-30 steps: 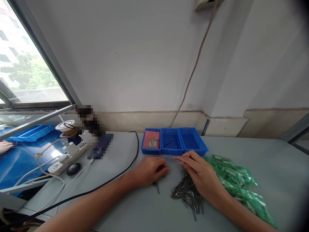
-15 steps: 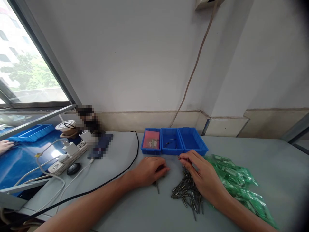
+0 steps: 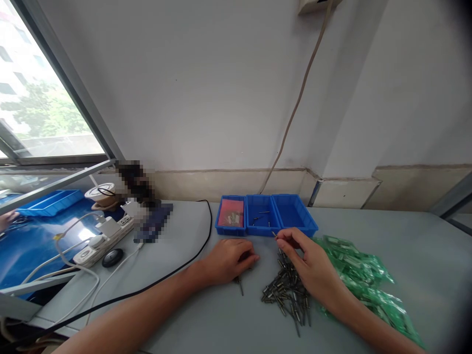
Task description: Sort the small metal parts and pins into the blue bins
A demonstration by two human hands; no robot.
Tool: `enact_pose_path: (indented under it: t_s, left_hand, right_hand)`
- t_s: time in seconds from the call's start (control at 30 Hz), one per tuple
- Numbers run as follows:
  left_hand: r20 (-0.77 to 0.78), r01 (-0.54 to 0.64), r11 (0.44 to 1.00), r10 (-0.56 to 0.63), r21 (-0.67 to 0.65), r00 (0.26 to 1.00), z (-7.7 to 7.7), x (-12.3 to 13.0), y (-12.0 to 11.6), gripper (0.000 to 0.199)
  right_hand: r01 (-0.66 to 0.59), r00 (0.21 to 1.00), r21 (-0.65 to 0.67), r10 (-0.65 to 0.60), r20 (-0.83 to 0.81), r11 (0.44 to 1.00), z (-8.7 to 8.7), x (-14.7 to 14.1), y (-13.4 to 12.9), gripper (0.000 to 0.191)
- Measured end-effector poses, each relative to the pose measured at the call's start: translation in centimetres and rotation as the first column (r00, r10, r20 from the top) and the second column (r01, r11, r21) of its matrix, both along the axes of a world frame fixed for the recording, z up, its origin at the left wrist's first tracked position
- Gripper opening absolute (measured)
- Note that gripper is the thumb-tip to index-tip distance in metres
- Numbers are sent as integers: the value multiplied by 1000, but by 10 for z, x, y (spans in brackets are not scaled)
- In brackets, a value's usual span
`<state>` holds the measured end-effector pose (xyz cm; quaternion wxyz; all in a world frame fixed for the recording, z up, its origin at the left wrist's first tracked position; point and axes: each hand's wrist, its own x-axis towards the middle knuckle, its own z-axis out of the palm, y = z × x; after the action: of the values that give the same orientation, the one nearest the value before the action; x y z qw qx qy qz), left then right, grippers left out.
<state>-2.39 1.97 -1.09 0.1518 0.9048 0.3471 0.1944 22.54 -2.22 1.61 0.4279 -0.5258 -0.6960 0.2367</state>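
My right hand (image 3: 308, 258) pinches a small metal pin (image 3: 275, 235) just in front of the blue bins, its tip pointing up and left. Below it lies a pile of metal pins (image 3: 285, 290) on the grey table (image 3: 206, 319). My left hand (image 3: 230, 260) rests on the table left of the pile, fingers curled; what it holds, if anything, is hidden. A pin (image 3: 241, 286) sticks out from beneath it. The middle blue bin (image 3: 262, 228) holds a few pins, and the left blue bin (image 3: 231, 231) a pink sheet with small pieces.
The right blue bin (image 3: 297, 211) stands beside the middle one. Green plastic bags (image 3: 363, 270) lie at the right. Leftward are a black cable (image 3: 177, 269), a mouse (image 3: 112, 257), a power strip (image 3: 105, 242) and a lidded cup (image 3: 103, 194). Another person's hand (image 3: 7, 220) shows at the left edge.
My right hand has shifted slightly right, and the pin in its fingers has tilted more upright. My left hand has stayed put. The other person's hand at the far left has moved.
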Motion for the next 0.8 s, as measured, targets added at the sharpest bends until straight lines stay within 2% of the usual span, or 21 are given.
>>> enact_pose_path:
  t_s: [0.3, 0.8]
  left_hand:
    - [14, -1, 1000, 2, -10, 1000, 1, 0, -1, 27]
    - [16, 4, 1000, -3, -12, 1000, 1, 0, 0, 27]
  right_hand:
    - [-24, 996, -58, 19, -90, 998, 1, -1, 1, 23]
    - [-93, 995, -113, 89, -39, 989, -1, 0, 0, 22]
